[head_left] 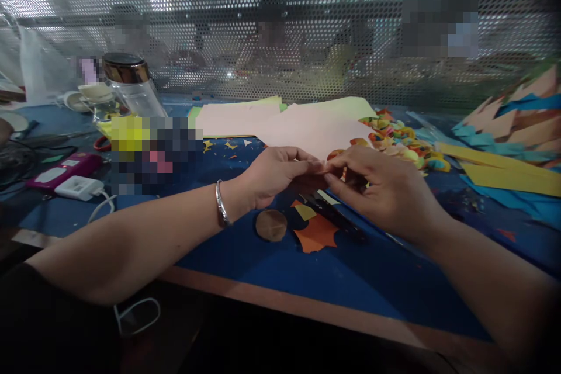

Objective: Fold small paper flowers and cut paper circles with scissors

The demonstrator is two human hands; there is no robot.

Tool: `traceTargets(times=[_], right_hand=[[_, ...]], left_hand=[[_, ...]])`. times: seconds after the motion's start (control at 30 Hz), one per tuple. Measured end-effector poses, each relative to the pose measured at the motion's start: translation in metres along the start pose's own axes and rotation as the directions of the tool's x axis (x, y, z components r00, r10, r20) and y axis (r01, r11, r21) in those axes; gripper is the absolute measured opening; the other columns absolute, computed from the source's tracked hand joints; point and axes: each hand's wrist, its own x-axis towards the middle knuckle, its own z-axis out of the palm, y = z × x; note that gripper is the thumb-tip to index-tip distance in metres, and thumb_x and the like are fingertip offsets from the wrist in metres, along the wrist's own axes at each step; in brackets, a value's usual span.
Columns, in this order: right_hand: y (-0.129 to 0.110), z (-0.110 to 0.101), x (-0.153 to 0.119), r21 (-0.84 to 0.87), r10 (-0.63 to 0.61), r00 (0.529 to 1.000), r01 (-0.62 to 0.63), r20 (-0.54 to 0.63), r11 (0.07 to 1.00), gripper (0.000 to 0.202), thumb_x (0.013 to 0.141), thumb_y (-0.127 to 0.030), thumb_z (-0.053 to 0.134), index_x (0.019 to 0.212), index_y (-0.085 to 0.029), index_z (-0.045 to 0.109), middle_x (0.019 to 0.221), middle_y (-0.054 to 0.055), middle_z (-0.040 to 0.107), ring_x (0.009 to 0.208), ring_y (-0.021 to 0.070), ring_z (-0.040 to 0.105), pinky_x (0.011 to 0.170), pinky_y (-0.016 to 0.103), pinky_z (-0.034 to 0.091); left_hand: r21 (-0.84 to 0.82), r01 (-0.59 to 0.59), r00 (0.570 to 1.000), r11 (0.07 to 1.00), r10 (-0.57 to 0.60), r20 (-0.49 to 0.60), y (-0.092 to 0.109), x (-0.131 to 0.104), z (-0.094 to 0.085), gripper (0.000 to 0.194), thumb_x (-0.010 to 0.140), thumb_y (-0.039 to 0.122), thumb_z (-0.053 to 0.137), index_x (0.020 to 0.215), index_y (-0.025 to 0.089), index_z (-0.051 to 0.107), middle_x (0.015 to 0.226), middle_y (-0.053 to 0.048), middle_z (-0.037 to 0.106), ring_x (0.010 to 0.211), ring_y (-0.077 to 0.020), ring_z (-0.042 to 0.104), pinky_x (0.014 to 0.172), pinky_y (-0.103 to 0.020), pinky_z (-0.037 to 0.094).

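My left hand, with a silver bracelet at its wrist, and my right hand meet over the middle of the table. Thumb and fingers of both are pinched together, fingertips nearly touching. What lies between them is small and mostly hidden; a pale speck shows there. Under the hands is a long dark tool, partly covered. Beside it lie an orange paper scrap with a jagged outline and a small yellow paper piece. A brown disc rests below my left hand.
Pale paper sheets lie behind the hands, beside a heap of small colourful paper pieces. Yellow strips and pointed folded paper are at right. A lidded clear bottle, purple box and white charger stand left.
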Motion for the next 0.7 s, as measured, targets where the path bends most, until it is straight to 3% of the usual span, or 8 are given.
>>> traceTargets(times=[0.13, 0.4, 0.7], right_hand=[[-0.0006, -0.0008, 0.0013, 0.017, 0.04, 0.999, -0.04, 0.004, 0.999, 0.008, 0.091, -0.02, 0.059, 0.084, -0.021, 0.062, 0.073, 0.0, 0.062, 0.056, 0.012, 0.056, 0.057, 0.028, 0.043], [0.0004, -0.0016, -0.0012, 0.167, 0.246, 0.969, -0.243, 0.004, 0.956, 0.009, 0.088, -0.023, 0.062, 0.079, -0.022, 0.061, 0.065, -0.001, 0.059, 0.051, 0.0115, 0.052, 0.05, 0.025, 0.042], [-0.0011, 0.0001, -0.0015, 0.185, 0.273, 0.961, -0.262, -0.035, 0.947, 0.009, 0.086, -0.021, 0.064, 0.078, -0.021, 0.062, 0.065, -0.001, 0.059, 0.051, 0.0103, 0.052, 0.049, 0.024, 0.041]], left_hand=[[-0.004, -0.08, 0.997, 0.997, 0.08, 0.009, -0.0027, -0.0002, 0.0013, 0.015, 0.089, 0.015, 0.071, 0.076, 0.012, 0.064, 0.068, -0.003, 0.073, 0.063, -0.0111, 0.071, 0.07, -0.027, 0.056], [0.031, -0.199, 0.98, 0.98, 0.198, 0.029, -0.0048, -0.0022, 0.002, 0.012, 0.087, 0.02, 0.073, 0.079, 0.013, 0.068, 0.073, -0.003, 0.074, 0.069, -0.0107, 0.071, 0.072, -0.027, 0.058], [0.226, -0.308, 0.951, 0.924, 0.299, 0.075, -0.0061, -0.0012, -0.0023, 0.028, 0.07, 0.027, 0.088, 0.084, 0.013, 0.068, 0.075, -0.003, 0.075, 0.069, -0.0103, 0.07, 0.069, -0.023, 0.055]])
